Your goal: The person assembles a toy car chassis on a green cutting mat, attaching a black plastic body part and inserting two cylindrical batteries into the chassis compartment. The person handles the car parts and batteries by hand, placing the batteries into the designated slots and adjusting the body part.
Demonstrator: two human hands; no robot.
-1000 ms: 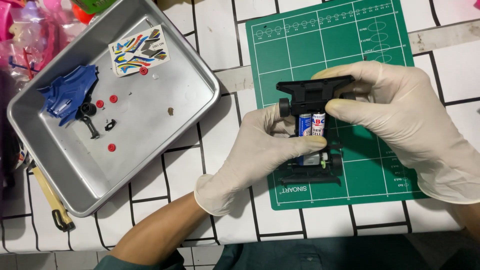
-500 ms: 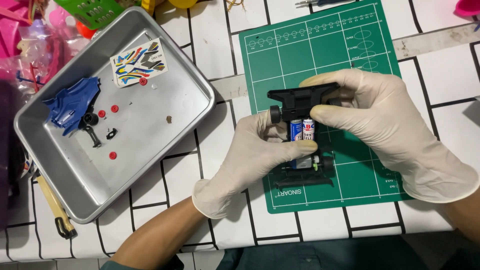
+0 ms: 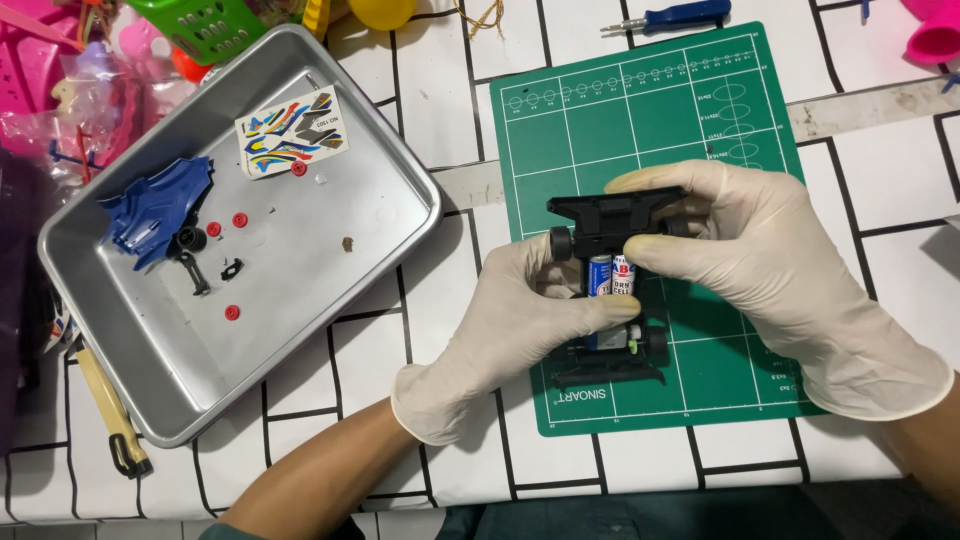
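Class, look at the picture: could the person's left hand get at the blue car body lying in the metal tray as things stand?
Probably yes, once freed: the left hand grips the black chassis, but the blue car body lies uncovered in the open tray on that side.

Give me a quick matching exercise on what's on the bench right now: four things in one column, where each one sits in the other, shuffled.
Things:
1. black toy car chassis
2. blue car body shell
3. blue-handled screwdriver
4. sticker sheet

Places:
A. on the white tablecloth, beyond the green cutting mat
B. at the left end of the metal tray
C. near the tray's far edge
D. between the left hand and right hand, over the mat

Pairs: 1-D, 2-B, 3-A, 4-C
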